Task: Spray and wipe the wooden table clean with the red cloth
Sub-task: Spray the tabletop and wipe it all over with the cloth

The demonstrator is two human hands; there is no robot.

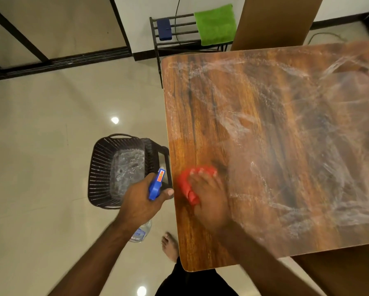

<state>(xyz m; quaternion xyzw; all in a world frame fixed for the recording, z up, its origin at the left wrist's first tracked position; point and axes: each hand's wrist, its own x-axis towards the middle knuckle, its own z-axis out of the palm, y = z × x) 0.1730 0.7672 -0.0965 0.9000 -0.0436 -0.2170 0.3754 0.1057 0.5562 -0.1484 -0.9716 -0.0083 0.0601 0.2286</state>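
Head view: my right hand (209, 193) presses flat, fingers spread, on the crumpled red cloth (186, 184) at the near left edge of the brown wooden table (200, 242). The white smears (296, 116) stretch toward one o'clock, nearest that hand. My left hand (141, 201) grips the blue-triggered clear spray bottle (157, 184) at nine o'clock, off the table.

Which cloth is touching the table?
The red cloth, under the right hand on the table; the green cloth hangs on the rack behind.

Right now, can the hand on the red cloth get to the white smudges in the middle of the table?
Probably yes. The right hand presses the red cloth on the table near the white smudges, and nothing stands between them.
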